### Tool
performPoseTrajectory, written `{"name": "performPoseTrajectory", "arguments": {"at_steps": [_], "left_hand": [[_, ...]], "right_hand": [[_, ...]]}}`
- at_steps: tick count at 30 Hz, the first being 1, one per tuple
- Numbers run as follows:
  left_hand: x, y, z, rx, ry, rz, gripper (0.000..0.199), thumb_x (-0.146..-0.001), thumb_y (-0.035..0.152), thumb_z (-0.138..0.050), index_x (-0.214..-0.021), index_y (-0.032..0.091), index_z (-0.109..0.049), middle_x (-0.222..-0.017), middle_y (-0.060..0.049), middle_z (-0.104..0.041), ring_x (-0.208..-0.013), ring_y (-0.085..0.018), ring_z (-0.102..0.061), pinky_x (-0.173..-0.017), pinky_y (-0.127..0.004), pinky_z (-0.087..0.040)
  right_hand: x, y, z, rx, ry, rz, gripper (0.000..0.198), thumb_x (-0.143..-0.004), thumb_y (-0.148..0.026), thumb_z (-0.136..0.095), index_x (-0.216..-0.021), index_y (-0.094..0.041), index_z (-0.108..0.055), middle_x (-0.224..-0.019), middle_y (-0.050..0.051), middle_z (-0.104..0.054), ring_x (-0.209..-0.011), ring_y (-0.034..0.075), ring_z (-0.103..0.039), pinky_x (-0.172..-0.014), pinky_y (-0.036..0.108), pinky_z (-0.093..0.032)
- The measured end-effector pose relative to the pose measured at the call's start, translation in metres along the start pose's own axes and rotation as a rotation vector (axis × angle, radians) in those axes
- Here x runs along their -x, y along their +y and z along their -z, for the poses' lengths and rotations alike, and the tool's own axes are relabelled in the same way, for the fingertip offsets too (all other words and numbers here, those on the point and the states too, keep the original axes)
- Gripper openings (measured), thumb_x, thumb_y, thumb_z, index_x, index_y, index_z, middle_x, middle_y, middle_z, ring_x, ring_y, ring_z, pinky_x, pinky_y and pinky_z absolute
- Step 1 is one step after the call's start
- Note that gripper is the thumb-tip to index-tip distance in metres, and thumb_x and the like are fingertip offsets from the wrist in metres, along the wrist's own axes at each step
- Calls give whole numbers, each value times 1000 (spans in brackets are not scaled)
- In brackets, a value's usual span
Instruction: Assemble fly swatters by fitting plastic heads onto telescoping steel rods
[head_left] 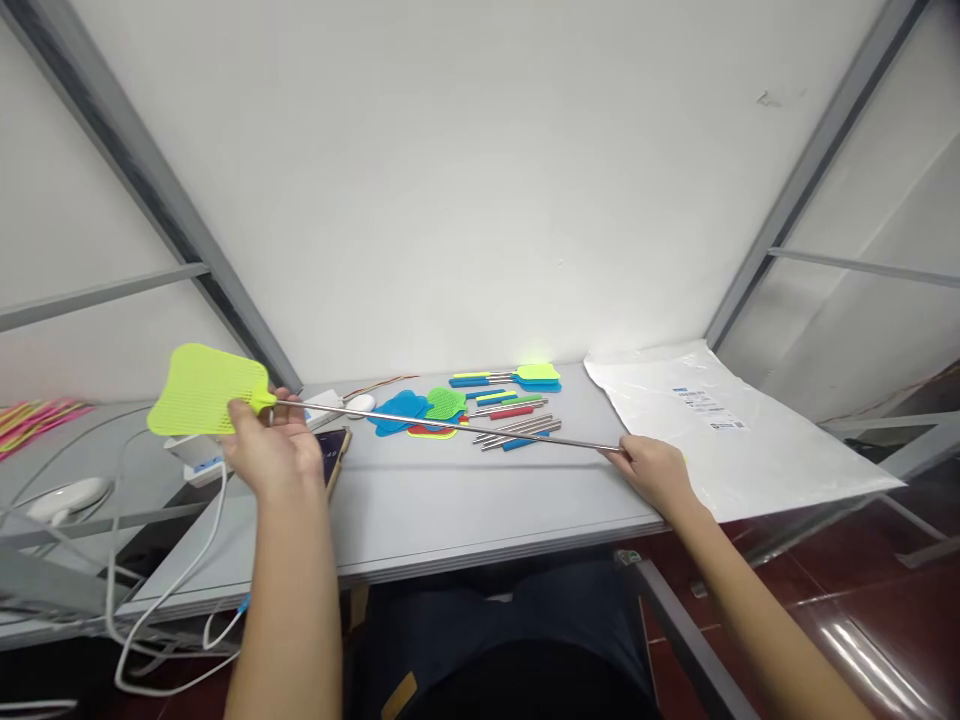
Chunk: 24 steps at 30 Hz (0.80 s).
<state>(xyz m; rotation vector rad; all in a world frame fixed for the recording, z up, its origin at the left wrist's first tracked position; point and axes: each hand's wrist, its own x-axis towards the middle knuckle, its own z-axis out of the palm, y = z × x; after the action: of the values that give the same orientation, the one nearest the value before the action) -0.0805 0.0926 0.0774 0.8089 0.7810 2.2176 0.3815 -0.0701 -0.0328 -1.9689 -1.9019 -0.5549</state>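
Little workshop, by look of it — gray table (pixel 450 505), metal posts (pixel 814 165), loose swatter heads (pixel 401 408) and sticks (pixel 514 412) in piles, white labeled bag (pixel 645 415).

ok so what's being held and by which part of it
A yellow-green swatter with a long metal rod: the left hand holds it where the head meets the rod, the right hand at the rod's far end.

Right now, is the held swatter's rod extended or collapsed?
Extended: the metal rod spans from the yellow head at the left hand to the right hand.
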Motion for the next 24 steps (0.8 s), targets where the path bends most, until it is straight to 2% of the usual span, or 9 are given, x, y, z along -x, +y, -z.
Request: {"name": "performPoseTrajectory", "arguments": {"at_steps": [2,5,8,14,18,24], "left_hand": [[16,-7,-5,63,65,5,8,-97,19,-34,-101,20,-42,-78,5,-55,-64,-3,-61,-72,-18,-54],[46,-16,-10,115,67,49,9,-92,18,-48,-101,19,-47,-81,2,-60,-68,-7,-65,-76,-26,-56],[70,-21,-10,153,65,86,8,-91,25,-53,-95,19,-51,-84,0,-63,-73,-9,-66,-80,-29,-56],[83,-23,5,198,83,165,8,-89,25,-58,-94,19,-54,-82,1,-65,-74,-9,-67,-84,-31,-54],[99,-30,13,235,50,288,6,-88,22,-58,-93,18,-58,-82,-1,-68,-79,-11,-68,-89,-34,-52],[127,-35,34,265,40,459,12,-88,28,-58,-91,17,-61,-84,-4,-69,-82,-14,-68,-89,-36,-50]], "right_hand": [[-2,-10,-1,-10,-22,24,48,-95,-54,-37,-65,-20,-50,-62,2,-62,-58,15,-54,-53,28,-19],[-5,-26,-3,-24,-49,50,49,-96,-54,-33,-67,-20,-52,-64,3,-64,-58,15,-55,-54,28,-19],[-6,-34,-4,-25,-67,54,49,-97,-53,-31,-71,-20,-55,-68,5,-65,-61,16,-56,-55,29,-20],[-5,-38,-1,-11,-85,39,46,-97,-52,-35,-74,-19,-58,-71,6,-66,-65,17,-57,-57,30,-22],[-4,-38,1,-12,-91,35,41,-97,-46,-36,-75,-19,-59,-73,7,-66,-67,17,-57,-57,29,-22],[-3,-36,1,-18,-91,21,40,-96,-44,-37,-74,-19,-59,-73,7,-66,-67,17,-56,-57,29,-20]]}}
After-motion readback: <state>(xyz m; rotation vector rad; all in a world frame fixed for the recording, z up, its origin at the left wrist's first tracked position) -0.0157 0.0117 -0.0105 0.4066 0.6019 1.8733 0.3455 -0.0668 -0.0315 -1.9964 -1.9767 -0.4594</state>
